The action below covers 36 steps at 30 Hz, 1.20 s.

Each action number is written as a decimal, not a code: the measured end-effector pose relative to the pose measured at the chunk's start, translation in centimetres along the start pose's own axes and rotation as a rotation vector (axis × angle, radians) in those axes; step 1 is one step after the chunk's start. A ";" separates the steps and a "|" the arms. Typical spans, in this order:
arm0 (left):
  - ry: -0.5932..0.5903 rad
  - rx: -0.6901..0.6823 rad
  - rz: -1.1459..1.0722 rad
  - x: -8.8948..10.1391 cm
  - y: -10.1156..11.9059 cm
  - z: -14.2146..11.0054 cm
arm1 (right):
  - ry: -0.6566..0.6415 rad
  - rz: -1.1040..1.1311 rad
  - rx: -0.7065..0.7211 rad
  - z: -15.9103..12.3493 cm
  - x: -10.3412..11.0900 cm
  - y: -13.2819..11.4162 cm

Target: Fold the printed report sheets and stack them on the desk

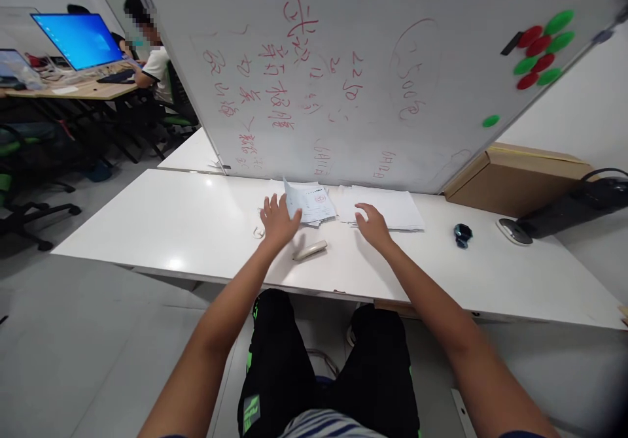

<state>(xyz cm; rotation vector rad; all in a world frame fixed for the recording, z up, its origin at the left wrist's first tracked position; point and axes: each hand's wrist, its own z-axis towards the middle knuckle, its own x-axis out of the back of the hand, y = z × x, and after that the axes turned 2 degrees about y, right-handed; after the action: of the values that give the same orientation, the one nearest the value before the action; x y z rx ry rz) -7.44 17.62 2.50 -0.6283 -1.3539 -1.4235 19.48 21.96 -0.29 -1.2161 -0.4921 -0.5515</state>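
Head view: left hand (280, 222), fingers spread, contact unclear, is nearer the slip (310, 206), just right of it, long axis roughly toward right hand (374, 227), fingers parted at sheets (395, 207).

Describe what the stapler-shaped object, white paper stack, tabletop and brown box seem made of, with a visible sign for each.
Stapler-shaped object: plastic or painted metal; its smooth, pale surface leaves it open. White paper stack: matte paper, given its thin, layered edges. Tabletop: perhaps laminate, glossy, since it shows bright reflections. Brown box: likely cardboard, matte, from its flat, brown faces.
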 end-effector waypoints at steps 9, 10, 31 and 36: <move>0.161 -0.060 0.147 -2.1 -0.4 -0.8 | 0.079 -0.552 0.106 -4.0 0.5 5.9; 0.135 -0.184 0.162 -2.2 -0.3 -0.3 | 0.072 -0.571 0.152 -4.0 -0.3 5.2; -0.037 0.033 0.105 -0.4 -6.5 6.9 | -0.050 -0.383 0.228 -1.7 -6.5 -0.1; -0.091 0.290 -0.046 0.0 -7.8 12.2 | -0.029 0.005 -0.273 3.1 -9.3 -2.4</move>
<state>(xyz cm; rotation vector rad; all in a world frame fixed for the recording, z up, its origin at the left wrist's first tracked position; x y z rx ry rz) -17.77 27.74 2.13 -0.4774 -1.6191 -1.2147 10.60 25.52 -3.49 -1.4865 -0.4474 -0.6112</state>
